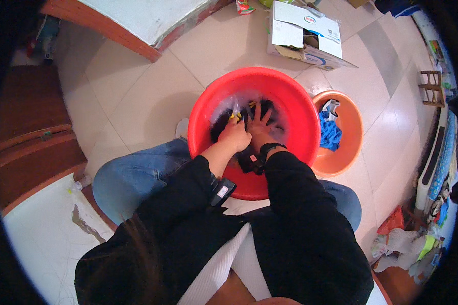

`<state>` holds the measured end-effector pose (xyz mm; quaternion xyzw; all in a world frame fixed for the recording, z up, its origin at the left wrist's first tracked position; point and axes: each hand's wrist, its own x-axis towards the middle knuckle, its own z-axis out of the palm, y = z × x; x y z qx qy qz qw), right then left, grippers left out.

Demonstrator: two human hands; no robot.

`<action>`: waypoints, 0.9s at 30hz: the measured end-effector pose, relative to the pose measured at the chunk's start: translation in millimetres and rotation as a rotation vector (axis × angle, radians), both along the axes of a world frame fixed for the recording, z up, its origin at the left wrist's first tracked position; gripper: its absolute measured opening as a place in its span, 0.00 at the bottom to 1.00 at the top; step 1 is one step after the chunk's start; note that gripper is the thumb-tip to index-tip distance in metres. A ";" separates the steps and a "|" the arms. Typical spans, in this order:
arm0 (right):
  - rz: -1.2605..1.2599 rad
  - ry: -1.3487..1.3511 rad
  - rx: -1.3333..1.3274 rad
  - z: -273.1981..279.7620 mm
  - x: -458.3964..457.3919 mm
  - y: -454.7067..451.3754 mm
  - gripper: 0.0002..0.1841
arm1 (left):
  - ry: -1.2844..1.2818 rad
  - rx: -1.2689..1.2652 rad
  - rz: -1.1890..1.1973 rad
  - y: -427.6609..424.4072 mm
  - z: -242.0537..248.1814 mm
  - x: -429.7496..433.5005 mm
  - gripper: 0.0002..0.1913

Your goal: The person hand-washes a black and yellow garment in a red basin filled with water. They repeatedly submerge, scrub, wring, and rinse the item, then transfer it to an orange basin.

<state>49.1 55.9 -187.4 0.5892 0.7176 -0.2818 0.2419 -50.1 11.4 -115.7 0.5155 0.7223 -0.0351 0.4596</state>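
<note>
A red plastic basin [252,187] stands on the floor between my knees, with cloudy, sudsy water in it. Dark wet cloth [219,127] with small yellow parts lies in the water. My left hand [234,136] is closed on a fold of this cloth, close to a yellow patch. Beside it, my right hand [260,124] rests on the dark cloth with its fingers spread, and its fingertips reach the water. Both wrists wear black straps with small black boxes. The cloth's full shape is hidden by suds and my hands.
An orange basin [351,133] holding blue cloth [329,133] stands right of the red one. Beyond is a torn white carton [290,23]. A wall corner with red-brown trim [149,53] juts in at upper left. A small wooden stool [432,89] and piled bags [400,244] are at right.
</note>
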 end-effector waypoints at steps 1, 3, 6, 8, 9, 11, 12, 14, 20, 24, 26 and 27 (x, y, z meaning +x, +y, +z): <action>0.016 -0.001 -0.002 -6.2 4.7 -2.7 0.37 | -0.014 0.011 -0.002 0.0 -3.0 0.1 0.31; -0.327 0.326 0.166 -17.3 16.0 -9.3 0.30 | -0.051 0.022 -0.004 1.1 -8.4 -0.8 0.31; -0.040 0.247 -0.078 -31.5 33.5 1.0 0.25 | -0.035 0.085 0.055 0.8 -11.4 -0.5 0.30; 0.130 0.187 -0.221 -33.8 42.6 12.2 0.23 | -0.015 0.182 0.115 1.8 -11.1 -1.3 0.25; 0.122 0.227 -0.189 -31.8 46.6 18.3 0.22 | -0.032 0.224 0.191 2.5 -10.7 -1.8 0.24; 0.043 0.272 -0.129 -20.0 49.9 27.7 0.19 | -0.067 0.253 0.327 7.4 -10.5 -3.5 0.21; -0.124 0.364 -0.171 -10.3 49.2 37.1 0.19 | -0.121 0.310 0.427 10.2 -10.8 -6.3 0.19; -0.521 0.767 -0.402 16.9 50.5 39.7 0.20 | -0.098 0.399 0.620 16.6 -13.0 -7.8 0.17; -0.743 1.061 -0.244 107.1 42.0 44.5 0.24 | -0.187 0.204 0.961 9.5 -24.1 18.3 0.27; -0.774 1.135 -0.059 163.5 51.8 38.6 0.22 | -0.378 0.170 1.282 -7.7 -18.5 54.9 0.43; -0.813 1.281 -0.074 192.4 61.7 25.8 0.23 | -0.528 0.038 1.428 -10.3 -8.3 67.4 0.44; -0.874 1.283 -0.088 205.9 65.9 18.3 0.23 | -0.658 -0.069 1.498 -12.3 -1.3 71.1 0.44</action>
